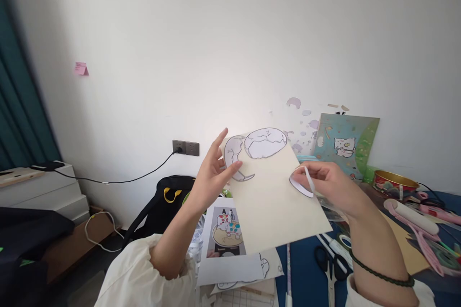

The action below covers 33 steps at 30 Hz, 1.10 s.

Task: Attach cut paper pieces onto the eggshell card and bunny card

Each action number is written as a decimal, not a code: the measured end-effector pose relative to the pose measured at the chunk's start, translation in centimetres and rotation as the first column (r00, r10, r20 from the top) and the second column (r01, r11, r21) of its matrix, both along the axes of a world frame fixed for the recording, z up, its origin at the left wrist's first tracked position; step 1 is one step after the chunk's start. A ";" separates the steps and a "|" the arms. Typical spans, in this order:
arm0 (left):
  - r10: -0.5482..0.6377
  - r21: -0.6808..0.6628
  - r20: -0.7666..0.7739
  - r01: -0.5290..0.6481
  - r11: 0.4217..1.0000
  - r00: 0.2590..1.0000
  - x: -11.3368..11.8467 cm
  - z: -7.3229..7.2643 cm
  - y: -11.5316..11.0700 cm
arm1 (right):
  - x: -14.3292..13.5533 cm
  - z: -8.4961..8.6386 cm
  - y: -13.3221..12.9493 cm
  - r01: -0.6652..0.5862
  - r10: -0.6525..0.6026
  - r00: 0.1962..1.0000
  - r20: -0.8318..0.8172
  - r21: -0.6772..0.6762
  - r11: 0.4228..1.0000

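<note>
My left hand (216, 172) grips the upper left edge of a cream sheet of paper (277, 206), its thumb on the front and its other fingers apart behind. Across the top of that sheet lie an oval white paper cutout (265, 143) with crack lines and a curved white cutout (233, 151), partly under the thumb. By the sheet's right edge, my right hand (320, 180) pinches a small white paper cutout (300, 186) with a dark outline. A narrow white strip sticks up at those fingertips; whether it belongs to the cutout I cannot tell.
Below the sheet lie a printed picture (225, 230), scissors (330, 268) and a pen (288, 278) on the blue table (306, 273). A decorated board (345, 144) leans on the wall behind. A round tin (394, 184) and tape dispensers (414, 223) crowd the right side.
</note>
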<state>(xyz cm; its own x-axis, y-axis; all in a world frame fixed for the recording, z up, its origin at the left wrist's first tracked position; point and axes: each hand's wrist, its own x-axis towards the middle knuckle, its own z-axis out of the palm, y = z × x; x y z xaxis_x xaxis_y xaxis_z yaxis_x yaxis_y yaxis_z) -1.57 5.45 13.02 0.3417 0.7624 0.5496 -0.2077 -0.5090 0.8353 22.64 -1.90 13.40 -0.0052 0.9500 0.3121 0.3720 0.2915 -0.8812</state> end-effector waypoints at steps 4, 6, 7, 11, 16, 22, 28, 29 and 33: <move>-0.057 -0.036 -0.083 0.054 0.998 0.995 0.5 -0.4 0.2 | 0.0 0.3 0.1 0.180 -0.166 0.979 -0.116 0.123 0.976; -0.072 -0.070 -0.119 0.064 0.996 0.990 0.8 -0.9 0.4 | 0.1 0.4 0.2 0.208 -0.191 0.974 -0.123 0.141 0.968; -0.070 -0.081 -0.130 0.060 0.995 0.989 1.0 -1.1 0.4 | 0.0 0.3 0.2 0.206 -0.191 0.974 -0.118 0.137 0.969; 0.000 -0.062 -0.153 -0.010 0.998 0.988 1.4 -1.7 0.6 | -0.4 0.2 0.2 0.188 -0.179 0.979 -0.097 0.093 0.978; 0.085 -0.029 -0.136 -0.089 0.996 0.987 1.2 -1.8 0.7 | -0.8 0.0 0.4 0.140 -0.135 0.988 -0.075 0.058 0.988; 0.061 -0.025 -0.139 -0.065 0.998 0.988 1.2 -1.4 0.0 | -0.2 -0.1 0.8 0.124 -0.119 0.989 -0.086 0.054 0.991; 0.147 0.072 -0.215 -0.134 0.988 0.966 1.6 -0.8 -1.1 | -0.6 -0.1 0.9 0.075 -0.071 0.995 -0.071 0.061 0.995; 0.157 0.071 -0.224 -0.145 0.987 0.962 1.5 -0.7 -1.2 | -0.8 -0.1 0.9 0.062 -0.058 0.997 -0.059 0.060 0.996; 0.117 0.018 -0.247 -0.116 0.993 0.962 1.2 -0.4 -1.1 | -1.2 -0.2 1.2 0.045 -0.042 0.998 -0.039 0.082 0.996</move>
<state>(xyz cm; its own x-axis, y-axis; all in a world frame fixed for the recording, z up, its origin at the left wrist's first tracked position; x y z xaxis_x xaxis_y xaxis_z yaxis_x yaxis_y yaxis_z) -0.41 4.36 12.62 0.3763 0.8033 0.4616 0.0656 -0.5201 0.8516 21.43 -0.72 13.22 0.0490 0.9199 0.3891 0.3532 0.3484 -0.8682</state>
